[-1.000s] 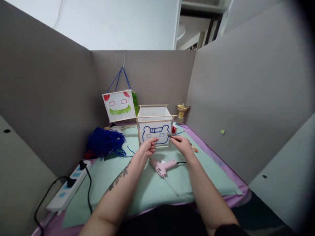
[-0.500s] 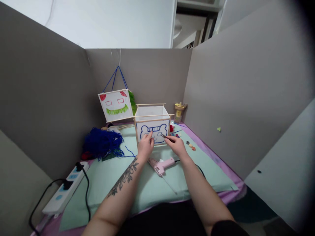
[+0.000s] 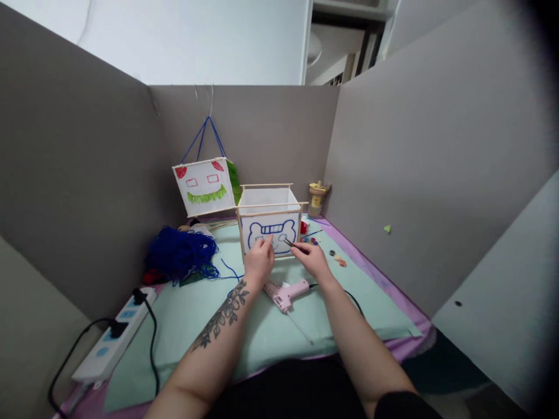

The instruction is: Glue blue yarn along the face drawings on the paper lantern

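A box-shaped paper lantern [image 3: 248,224] with a thin wooden stick frame stands upright on the table, its top uncovered. Its front panel carries a blue line drawing of an animal face. My left hand [image 3: 259,259] is before the panel's lower left, fingers curled together and fingertips up by the drawing; anything between them is too small to tell. Dark tweezers [image 3: 294,245] are pinched in my right hand [image 3: 313,262], their tips at the drawn eye on the right. A pink glue gun [image 3: 285,295] lies below my hands, a glue stick jutting from it.
Blue yarn [image 3: 179,253] is heaped at the left, near a power strip [image 3: 116,337] with black plugs and cords. A finished lantern [image 3: 205,186] hangs behind on blue cords. Buttons [image 3: 338,258] lie at the right, with a yellow-topped jar [image 3: 317,201] farther back. Grey partitions [image 3: 419,174] enclose the table.
The whole view has shifted slightly. My hands and the tweezers keep almost the same place at the lantern's front panel.
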The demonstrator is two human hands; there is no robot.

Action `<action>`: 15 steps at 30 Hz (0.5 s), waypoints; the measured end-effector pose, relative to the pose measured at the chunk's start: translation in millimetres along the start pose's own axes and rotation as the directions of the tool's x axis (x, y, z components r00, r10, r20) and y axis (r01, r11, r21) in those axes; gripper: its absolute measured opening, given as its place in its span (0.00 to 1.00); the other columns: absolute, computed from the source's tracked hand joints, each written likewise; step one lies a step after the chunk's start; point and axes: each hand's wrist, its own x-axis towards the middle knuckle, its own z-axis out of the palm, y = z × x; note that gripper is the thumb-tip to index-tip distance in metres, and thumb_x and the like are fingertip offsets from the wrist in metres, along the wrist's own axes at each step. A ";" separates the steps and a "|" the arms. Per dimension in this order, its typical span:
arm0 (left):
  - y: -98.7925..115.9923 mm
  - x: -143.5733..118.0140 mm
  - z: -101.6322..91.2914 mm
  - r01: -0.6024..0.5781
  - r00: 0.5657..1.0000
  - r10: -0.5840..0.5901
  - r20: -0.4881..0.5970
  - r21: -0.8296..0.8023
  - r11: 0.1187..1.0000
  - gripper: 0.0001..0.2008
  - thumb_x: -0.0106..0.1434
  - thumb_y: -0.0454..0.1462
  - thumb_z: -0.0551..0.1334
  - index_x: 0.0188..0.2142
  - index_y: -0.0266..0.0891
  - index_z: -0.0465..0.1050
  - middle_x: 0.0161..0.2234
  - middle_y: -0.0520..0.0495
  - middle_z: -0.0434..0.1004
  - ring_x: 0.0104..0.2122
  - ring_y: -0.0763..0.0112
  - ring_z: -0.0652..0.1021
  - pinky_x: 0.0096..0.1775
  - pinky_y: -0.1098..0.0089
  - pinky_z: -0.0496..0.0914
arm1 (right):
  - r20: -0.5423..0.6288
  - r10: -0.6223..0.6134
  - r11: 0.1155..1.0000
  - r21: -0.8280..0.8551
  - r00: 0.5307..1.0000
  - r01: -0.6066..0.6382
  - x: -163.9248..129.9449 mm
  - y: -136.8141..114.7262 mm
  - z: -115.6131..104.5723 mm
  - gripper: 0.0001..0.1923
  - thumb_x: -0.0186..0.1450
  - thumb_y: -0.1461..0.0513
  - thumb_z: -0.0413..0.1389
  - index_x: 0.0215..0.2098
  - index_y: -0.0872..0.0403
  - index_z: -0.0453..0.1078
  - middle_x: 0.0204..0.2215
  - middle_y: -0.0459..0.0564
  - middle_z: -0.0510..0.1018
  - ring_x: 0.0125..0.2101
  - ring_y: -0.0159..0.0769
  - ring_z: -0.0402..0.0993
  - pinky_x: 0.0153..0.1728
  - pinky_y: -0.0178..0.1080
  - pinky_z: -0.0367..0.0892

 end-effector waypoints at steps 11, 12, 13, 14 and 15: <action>-3.1 8.8 4.2 0.047 0.998 -0.047 0.032 -0.001 0.999 0.22 0.65 0.37 0.51 0.59 0.43 0.62 0.42 0.42 0.72 0.36 0.65 0.74 0.36 0.70 0.66 | 0.004 0.017 1.000 0.001 1.000 -0.017 -0.4 2.0 -0.1 0.18 0.55 0.53 0.58 0.39 0.53 0.77 0.38 0.51 0.81 0.42 0.44 0.75 0.46 0.44 0.67; -3.0 8.5 3.7 0.048 0.998 -0.048 0.034 0.003 0.999 0.22 0.65 0.37 0.51 0.59 0.43 0.62 0.42 0.42 0.72 0.36 0.65 0.74 0.36 0.70 0.66 | 0.005 0.016 1.000 -0.003 1.000 -0.016 -0.4 2.1 -0.2 0.18 0.55 0.52 0.58 0.39 0.53 0.77 0.38 0.51 0.81 0.42 0.44 0.75 0.46 0.44 0.67; -3.0 7.9 3.0 0.047 0.998 -0.047 0.035 0.004 0.999 0.22 0.65 0.37 0.51 0.59 0.43 0.62 0.42 0.42 0.72 0.36 0.66 0.74 0.36 0.71 0.66 | 0.005 0.014 1.000 -0.006 1.000 -0.014 -0.4 2.2 -0.4 0.18 0.55 0.52 0.58 0.39 0.53 0.77 0.37 0.51 0.81 0.41 0.44 0.75 0.46 0.44 0.67; -3.1 6.9 2.3 0.042 0.998 -0.042 0.036 0.000 0.999 0.22 0.65 0.37 0.50 0.59 0.43 0.61 0.42 0.42 0.72 0.36 0.66 0.74 0.37 0.71 0.66 | 0.005 0.015 1.000 -0.008 1.000 -0.015 -0.3 2.3 -0.5 0.18 0.55 0.52 0.58 0.39 0.53 0.77 0.37 0.51 0.81 0.41 0.44 0.75 0.45 0.44 0.68; -3.1 5.6 1.6 0.034 0.999 -0.034 0.035 -0.007 0.999 0.22 0.65 0.37 0.50 0.59 0.44 0.61 0.41 0.42 0.72 0.36 0.67 0.74 0.37 0.72 0.66 | 0.006 0.016 1.000 -0.009 1.000 -0.016 -0.3 2.3 -0.5 0.18 0.55 0.52 0.57 0.38 0.53 0.77 0.37 0.51 0.81 0.41 0.44 0.75 0.45 0.44 0.68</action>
